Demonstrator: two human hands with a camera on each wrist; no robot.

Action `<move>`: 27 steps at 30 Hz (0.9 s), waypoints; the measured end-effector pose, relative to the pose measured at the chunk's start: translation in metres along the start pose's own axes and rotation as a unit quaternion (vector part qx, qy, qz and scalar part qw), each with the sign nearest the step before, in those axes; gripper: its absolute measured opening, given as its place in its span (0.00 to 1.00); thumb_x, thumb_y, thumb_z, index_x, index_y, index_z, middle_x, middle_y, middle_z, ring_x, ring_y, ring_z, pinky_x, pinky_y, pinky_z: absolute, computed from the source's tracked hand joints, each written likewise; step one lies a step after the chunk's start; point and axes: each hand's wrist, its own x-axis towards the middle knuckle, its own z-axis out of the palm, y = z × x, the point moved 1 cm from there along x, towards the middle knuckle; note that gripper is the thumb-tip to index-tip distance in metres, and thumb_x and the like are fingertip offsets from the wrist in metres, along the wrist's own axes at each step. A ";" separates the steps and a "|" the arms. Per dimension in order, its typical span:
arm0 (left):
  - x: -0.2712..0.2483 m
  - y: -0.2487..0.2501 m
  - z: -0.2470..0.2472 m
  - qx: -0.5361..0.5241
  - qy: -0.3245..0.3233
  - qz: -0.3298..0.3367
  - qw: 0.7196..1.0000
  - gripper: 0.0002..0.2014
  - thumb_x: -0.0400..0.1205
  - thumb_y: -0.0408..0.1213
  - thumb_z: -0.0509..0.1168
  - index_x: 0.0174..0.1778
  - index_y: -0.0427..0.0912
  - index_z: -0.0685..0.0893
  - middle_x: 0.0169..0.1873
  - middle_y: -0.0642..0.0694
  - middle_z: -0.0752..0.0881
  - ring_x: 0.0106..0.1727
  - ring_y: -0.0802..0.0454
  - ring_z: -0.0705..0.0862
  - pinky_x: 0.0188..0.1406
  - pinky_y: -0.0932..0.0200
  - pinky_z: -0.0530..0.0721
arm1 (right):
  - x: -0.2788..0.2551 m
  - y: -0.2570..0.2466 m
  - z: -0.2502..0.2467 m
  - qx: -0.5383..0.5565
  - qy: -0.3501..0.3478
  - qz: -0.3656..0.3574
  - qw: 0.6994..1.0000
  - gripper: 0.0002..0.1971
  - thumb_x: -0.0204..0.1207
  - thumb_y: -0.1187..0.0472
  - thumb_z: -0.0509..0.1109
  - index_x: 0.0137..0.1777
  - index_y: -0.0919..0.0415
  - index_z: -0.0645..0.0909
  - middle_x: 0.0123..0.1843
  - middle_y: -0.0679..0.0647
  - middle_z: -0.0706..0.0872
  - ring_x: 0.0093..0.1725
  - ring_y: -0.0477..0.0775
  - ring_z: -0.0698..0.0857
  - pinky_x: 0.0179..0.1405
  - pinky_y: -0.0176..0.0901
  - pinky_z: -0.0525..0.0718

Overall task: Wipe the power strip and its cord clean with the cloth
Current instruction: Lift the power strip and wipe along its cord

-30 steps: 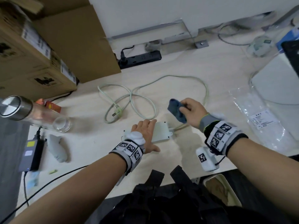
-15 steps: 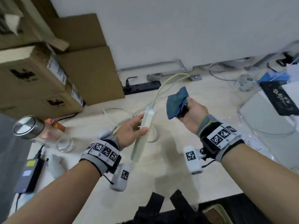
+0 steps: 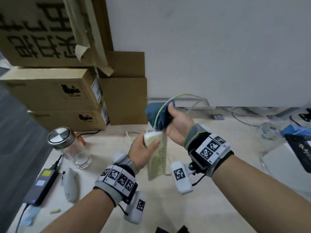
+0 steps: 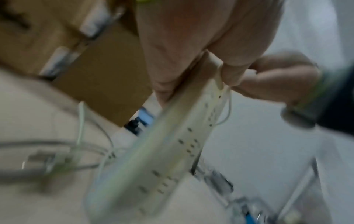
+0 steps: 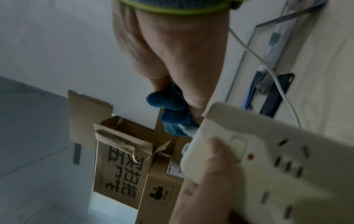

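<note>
My left hand (image 3: 146,145) grips the top end of a cream-white power strip (image 3: 158,158), held upright above the table with its sockets (image 4: 189,145) facing right. Its thumb (image 5: 214,153) lies beside the switch. The pale cord (image 3: 165,103) leaves the strip's top and arcs up and over to the right. My right hand (image 3: 175,121) holds a dark blue cloth (image 3: 156,115) bunched around the cord just above the strip (image 5: 268,159). In the right wrist view the cloth (image 5: 172,112) wraps the cord's ribbed collar. More cord (image 4: 82,145) lies coiled on the table below.
Cardboard boxes (image 3: 55,91) are stacked at the left against the white wall. A glass jar with a steel lid (image 3: 67,145), a charger brick (image 3: 42,184) and a white handle (image 3: 69,184) lie on the table's left. A black power strip (image 5: 275,97) sits by the wall; clutter fills the right.
My left hand lifted the strip off the table and stood it upright. My right hand brought the cloth up and closed it around the cord at the strip's top.
</note>
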 end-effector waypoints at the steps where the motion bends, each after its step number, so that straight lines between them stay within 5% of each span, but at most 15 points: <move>1: 0.000 0.000 -0.004 -0.024 0.028 -0.008 0.999 0.05 0.80 0.42 0.68 0.50 0.52 0.81 0.44 0.50 0.88 0.47 0.49 0.88 0.44 0.51 0.87 | 0.000 0.000 0.003 0.005 -0.010 0.011 1.000 0.23 0.85 0.49 0.55 0.66 0.68 0.77 0.63 0.63 0.84 0.59 0.60 0.84 0.52 0.51 0.84; 4: -0.002 0.012 -0.013 -0.016 0.063 0.002 0.998 0.03 0.82 0.45 0.65 0.49 0.52 0.81 0.42 0.51 0.87 0.42 0.56 0.85 0.37 0.59 0.83 | -0.004 -0.001 0.011 0.001 -0.042 0.013 0.999 0.22 0.86 0.51 0.54 0.68 0.68 0.76 0.64 0.63 0.83 0.63 0.61 0.82 0.57 0.53 0.82; 7: 0.005 0.017 -0.016 -0.029 0.013 -0.015 0.999 0.08 0.79 0.49 0.68 0.46 0.49 0.83 0.40 0.48 0.88 0.41 0.49 0.86 0.43 0.52 0.84 | -0.008 0.002 0.018 -0.043 -0.081 -0.002 0.996 0.14 0.88 0.61 0.50 0.65 0.64 0.74 0.58 0.61 0.83 0.55 0.57 0.82 0.56 0.51 0.81; 11: 0.012 0.022 -0.017 0.020 -0.032 -0.021 0.999 0.12 0.80 0.48 0.68 0.55 0.46 0.82 0.47 0.48 0.88 0.48 0.49 0.86 0.47 0.53 0.83 | -0.006 0.010 0.030 -0.197 -0.066 -0.036 0.978 0.16 0.88 0.61 0.52 0.69 0.67 0.72 0.63 0.63 0.81 0.63 0.62 0.81 0.67 0.56 0.78; 15: 0.008 0.029 -0.003 0.012 0.049 0.049 0.998 0.07 0.79 0.39 0.70 0.44 0.40 0.81 0.32 0.50 0.84 0.30 0.62 0.79 0.26 0.72 0.74 | 0.005 0.011 0.035 -0.323 0.031 -0.068 0.943 0.19 0.81 0.46 0.57 0.54 0.61 0.79 0.58 0.64 0.85 0.57 0.66 0.84 0.63 0.67 0.80; 18: 0.011 0.025 0.003 0.042 0.125 0.064 0.989 0.10 0.72 0.43 0.69 0.33 0.43 0.75 0.24 0.51 0.78 0.24 0.60 0.72 0.21 0.69 0.68 | 0.009 0.009 0.036 -0.267 0.077 -0.064 0.958 0.15 0.84 0.49 0.56 0.43 0.57 0.77 0.49 0.63 0.86 0.52 0.66 0.86 0.59 0.69 0.83; 22: 0.013 0.022 0.003 0.054 0.162 0.058 0.984 0.12 0.66 0.44 0.65 0.27 0.44 0.69 0.19 0.53 0.73 0.23 0.56 0.68 0.21 0.64 0.67 | 0.011 0.008 0.033 -0.201 0.105 -0.052 0.973 0.15 0.84 0.51 0.58 0.43 0.61 0.78 0.42 0.61 0.85 0.48 0.65 0.87 0.56 0.68 0.84; 25: 0.013 0.018 0.000 0.077 0.144 0.093 0.982 0.10 0.69 0.45 0.64 0.31 0.44 0.72 0.22 0.53 0.76 0.24 0.53 0.73 0.24 0.58 0.73 | 0.017 -0.004 0.030 -0.167 0.137 -0.031 0.976 0.19 0.85 0.51 0.57 0.44 0.67 0.78 0.33 0.63 0.85 0.32 0.63 0.86 0.36 0.59 0.88; 27: 0.008 0.014 -0.004 0.115 0.127 0.122 0.978 0.07 0.71 0.49 0.63 0.37 0.50 0.77 0.26 0.53 0.80 0.28 0.55 0.79 0.28 0.59 0.76 | 0.026 -0.019 0.024 -0.127 0.160 -0.010 0.979 0.20 0.84 0.52 0.57 0.40 0.69 0.77 0.28 0.64 0.82 0.23 0.59 0.80 0.19 0.44 0.79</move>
